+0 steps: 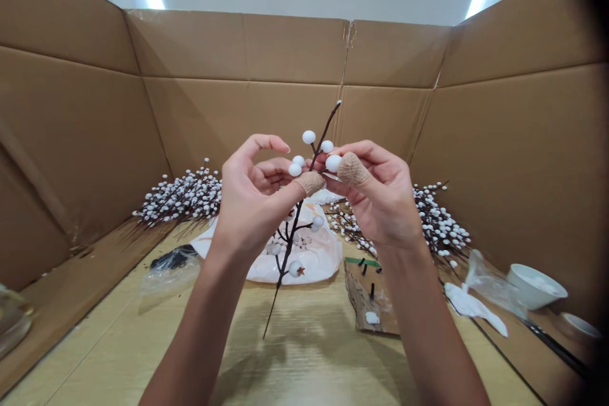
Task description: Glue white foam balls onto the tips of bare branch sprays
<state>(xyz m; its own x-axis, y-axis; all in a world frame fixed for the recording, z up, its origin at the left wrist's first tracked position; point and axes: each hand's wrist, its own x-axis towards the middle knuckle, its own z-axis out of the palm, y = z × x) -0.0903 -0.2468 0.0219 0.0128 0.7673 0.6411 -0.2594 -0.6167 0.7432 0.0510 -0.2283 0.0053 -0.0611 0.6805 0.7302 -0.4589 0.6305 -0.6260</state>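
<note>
A dark brown branch (pixel 287 254) with white berries is held up, tilted, its top leaning right. My left hand (pixel 259 193) pinches the stem near its middle, with a beige cover on the thumb; its index finger is raised and curved. My right hand (pixel 380 190), also with a beige thumb cover, has thumb and fingers closed on a white berry (pixel 333 163) on the branch's right side. More white berries sit just above and to the left of the fingers. Lower on the stem, one berry (pixel 295 268) shows a brown star-shaped tip.
Berry branches lie in piles at the left (pixel 183 196) and right (pixel 440 222). A white plastic bag (pixel 326 260) holds small berries. Around it are a cardboard piece (pixel 364 304), a clear bag with black items (pixel 174 260), a white bowl (pixel 535 288), scissors (pixel 554 339) and a tape roll (pixel 580 325). Cardboard walls (pixel 285 108) surround the table.
</note>
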